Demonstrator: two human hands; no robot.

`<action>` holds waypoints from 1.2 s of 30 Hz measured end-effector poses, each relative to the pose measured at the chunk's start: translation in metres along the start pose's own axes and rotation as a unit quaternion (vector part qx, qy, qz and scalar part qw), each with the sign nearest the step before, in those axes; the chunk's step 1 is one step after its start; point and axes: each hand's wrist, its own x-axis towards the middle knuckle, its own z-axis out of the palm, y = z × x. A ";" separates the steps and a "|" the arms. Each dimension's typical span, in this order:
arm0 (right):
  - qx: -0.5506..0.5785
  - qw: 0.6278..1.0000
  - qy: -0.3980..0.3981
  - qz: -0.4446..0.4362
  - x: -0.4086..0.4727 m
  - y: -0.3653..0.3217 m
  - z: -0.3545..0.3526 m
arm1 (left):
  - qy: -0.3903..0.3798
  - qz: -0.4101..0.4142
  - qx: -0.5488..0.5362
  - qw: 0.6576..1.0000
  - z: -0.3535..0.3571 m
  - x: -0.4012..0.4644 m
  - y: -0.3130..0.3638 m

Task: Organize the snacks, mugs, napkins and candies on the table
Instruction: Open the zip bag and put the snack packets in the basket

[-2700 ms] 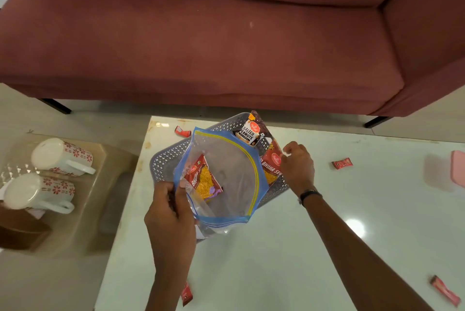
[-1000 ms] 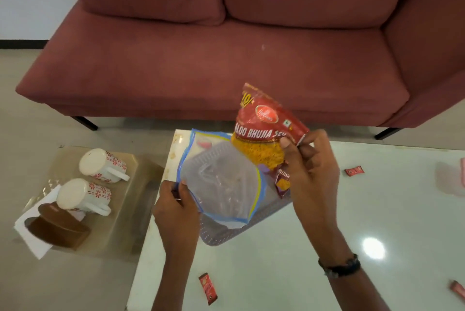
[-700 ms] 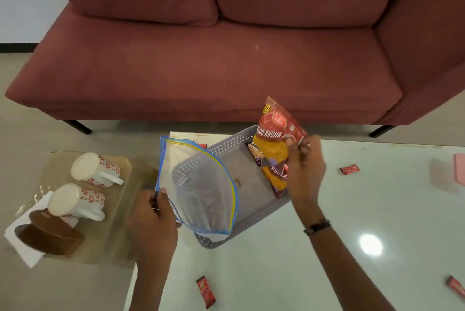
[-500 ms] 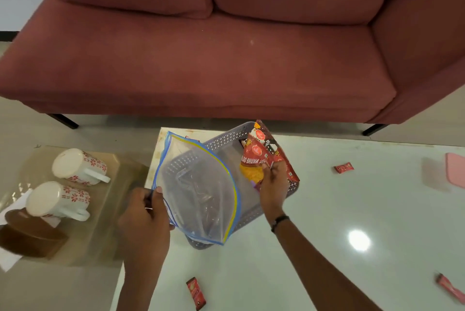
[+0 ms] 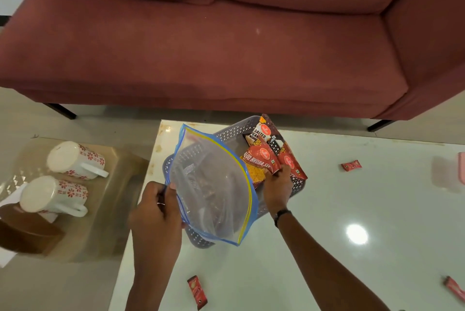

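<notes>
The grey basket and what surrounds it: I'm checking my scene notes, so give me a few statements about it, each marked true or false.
1. The left hand holds a clear zip bag above the grey basket. True.
2. The right hand is on a red Aloo Bhujia Sev packet in the basket. True.
3. The Salted Peanuts packet lies on the sofa. False: it is in the basket.
4. Both mugs stand on the white table. False: they sit upside down on the glass side table.
5. No candies are left loose. False: red candies still lie on the white table.
</notes>
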 end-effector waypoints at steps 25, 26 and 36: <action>0.076 0.971 -0.117 -0.197 -0.139 -0.092 -0.138 | -0.011 -0.133 -0.311 0.941 -0.012 -0.056 0.075; 0.076 0.971 -0.112 -0.196 -0.138 -0.100 -0.145 | -0.017 -0.138 -0.329 0.934 -0.018 -0.060 0.081; 0.109 0.965 -0.150 -0.185 -0.140 -0.183 -0.243 | -0.040 -0.080 -0.339 0.937 -0.081 -0.079 0.113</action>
